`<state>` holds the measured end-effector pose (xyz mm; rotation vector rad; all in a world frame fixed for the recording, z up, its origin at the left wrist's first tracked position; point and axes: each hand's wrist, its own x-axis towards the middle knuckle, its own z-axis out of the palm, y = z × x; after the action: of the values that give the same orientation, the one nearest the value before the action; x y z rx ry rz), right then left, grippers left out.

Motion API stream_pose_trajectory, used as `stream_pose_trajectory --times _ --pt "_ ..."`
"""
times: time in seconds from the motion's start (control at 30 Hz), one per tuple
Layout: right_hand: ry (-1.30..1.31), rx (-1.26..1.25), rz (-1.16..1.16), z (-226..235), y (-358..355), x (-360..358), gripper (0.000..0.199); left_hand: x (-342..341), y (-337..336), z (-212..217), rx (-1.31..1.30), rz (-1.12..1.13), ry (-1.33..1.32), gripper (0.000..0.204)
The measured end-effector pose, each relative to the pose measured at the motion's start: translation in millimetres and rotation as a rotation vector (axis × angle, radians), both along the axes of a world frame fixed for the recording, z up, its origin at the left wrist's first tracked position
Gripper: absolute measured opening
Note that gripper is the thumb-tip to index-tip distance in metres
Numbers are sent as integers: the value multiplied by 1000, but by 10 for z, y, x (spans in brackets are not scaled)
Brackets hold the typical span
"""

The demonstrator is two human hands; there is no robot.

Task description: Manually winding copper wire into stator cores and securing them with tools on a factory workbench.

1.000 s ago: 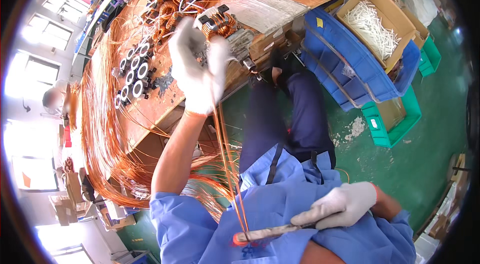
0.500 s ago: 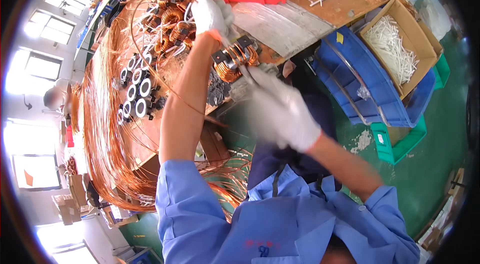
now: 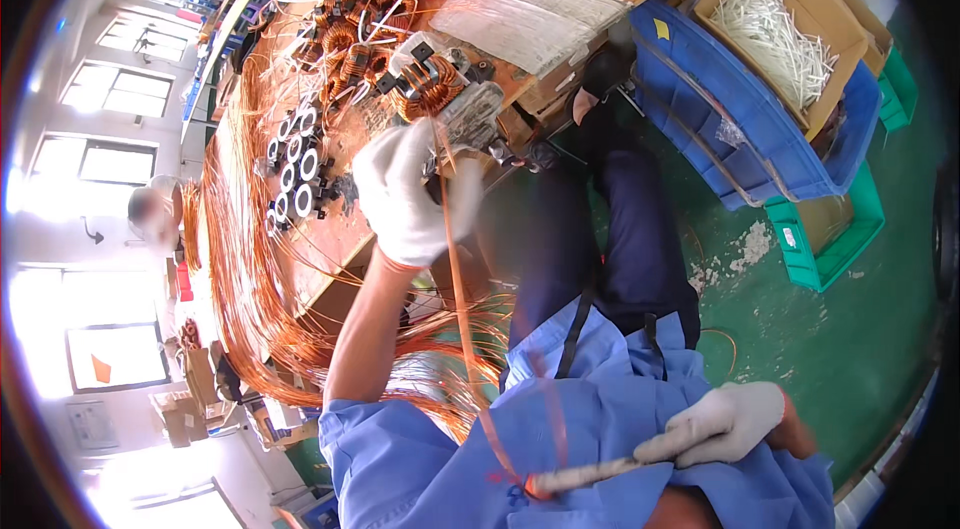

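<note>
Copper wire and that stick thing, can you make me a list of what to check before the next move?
1. Right hand gripping the stick: ok.
2. Copper wire reaching the stick's far end: ok.
3. Wire fastened tightly there: cannot tell, blurred.
4. Left hand gripping the wire: cannot tell, its fingers are blurred.
5. Gloves on both hands: ok.
6. Copper-wound coil held firmly in place: cannot tell.

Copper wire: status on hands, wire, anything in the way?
Left hand at copper wire, blurred, grip unclear. Right hand closed on stick. Wire runs from coil toward stick's far end. Loose wire bundle on the left.
</note>
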<state>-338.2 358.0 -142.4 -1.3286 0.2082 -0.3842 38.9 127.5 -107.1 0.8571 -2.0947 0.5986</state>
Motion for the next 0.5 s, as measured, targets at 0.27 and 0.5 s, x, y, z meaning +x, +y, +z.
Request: stream_pose_trajectory --times 0.27,0.5 --pt "12 87 -247 85 -1116 837 48 -423 -1192 1158 969 -69 1193 69" --pt "73 426 -806 263 -1994 1892 44 -163 -1918 158 1012 -52 1395 78"
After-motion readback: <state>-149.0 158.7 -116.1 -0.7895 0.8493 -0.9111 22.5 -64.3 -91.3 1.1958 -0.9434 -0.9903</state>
